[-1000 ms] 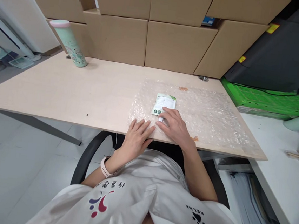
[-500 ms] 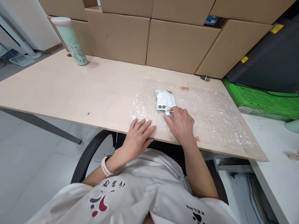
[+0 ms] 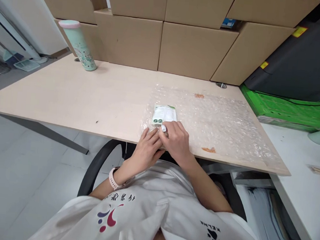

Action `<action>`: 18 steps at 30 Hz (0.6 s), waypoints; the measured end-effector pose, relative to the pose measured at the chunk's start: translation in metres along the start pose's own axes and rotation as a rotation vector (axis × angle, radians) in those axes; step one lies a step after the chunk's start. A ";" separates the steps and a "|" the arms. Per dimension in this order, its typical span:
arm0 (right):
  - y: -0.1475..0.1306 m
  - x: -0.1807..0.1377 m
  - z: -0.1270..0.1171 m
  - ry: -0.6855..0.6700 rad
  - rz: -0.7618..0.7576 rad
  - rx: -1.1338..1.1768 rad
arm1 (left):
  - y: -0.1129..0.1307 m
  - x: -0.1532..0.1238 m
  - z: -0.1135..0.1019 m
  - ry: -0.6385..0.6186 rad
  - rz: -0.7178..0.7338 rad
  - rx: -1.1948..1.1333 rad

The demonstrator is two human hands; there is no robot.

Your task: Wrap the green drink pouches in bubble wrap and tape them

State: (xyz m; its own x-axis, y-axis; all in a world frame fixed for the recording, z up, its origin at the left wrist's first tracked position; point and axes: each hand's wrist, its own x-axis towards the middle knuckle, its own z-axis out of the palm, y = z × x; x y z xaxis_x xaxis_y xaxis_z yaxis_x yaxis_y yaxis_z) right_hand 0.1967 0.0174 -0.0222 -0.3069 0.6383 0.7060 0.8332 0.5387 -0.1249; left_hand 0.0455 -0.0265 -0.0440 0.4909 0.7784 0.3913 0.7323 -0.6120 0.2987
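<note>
A small white and green spouted pouch (image 3: 164,115) lies on a sheet of clear bubble wrap (image 3: 222,122) near the front edge of a pale wooden desk (image 3: 66,96). My right hand (image 3: 175,138) pinches the pouch's white cap end, fingers closed on it. My left hand (image 3: 145,150) lies flat on the bubble wrap at the desk edge, fingers stretched, touching the right hand just below the pouch. A pale watch band is on my left wrist.
A mint green bottle with a pink lid (image 3: 79,46) stands at the back left. Cardboard boxes (image 3: 184,43) are stacked along the back. A green crate (image 3: 285,109) under a dark machine sits at the right. An orange tape scrap (image 3: 208,150) lies on the wrap.
My right hand has dragged the pouch left and toward me, from mid-sheet to the sheet's near left corner, beside my left hand. The left hand has stayed put.
</note>
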 end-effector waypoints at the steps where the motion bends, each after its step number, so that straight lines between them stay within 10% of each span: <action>1: -0.004 -0.005 0.001 0.017 -0.016 0.017 | -0.001 0.001 -0.005 -0.021 0.000 -0.042; 6: -0.008 -0.023 0.006 0.090 0.004 0.102 | -0.006 0.000 -0.038 -0.129 -0.021 -0.398; 12: -0.006 -0.027 0.008 0.136 -0.100 0.154 | -0.030 -0.010 -0.046 0.446 -0.552 -0.559; 18: -0.010 -0.030 0.007 0.068 -0.073 0.147 | -0.050 -0.007 -0.040 0.506 -0.753 -0.492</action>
State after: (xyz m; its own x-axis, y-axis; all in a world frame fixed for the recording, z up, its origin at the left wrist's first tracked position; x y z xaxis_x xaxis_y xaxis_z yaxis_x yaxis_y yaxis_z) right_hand 0.1945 -0.0033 -0.0475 -0.3279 0.5584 0.7620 0.7321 0.6600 -0.1686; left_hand -0.0138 -0.0070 -0.0270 -0.3547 0.9032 0.2416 0.4380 -0.0678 0.8964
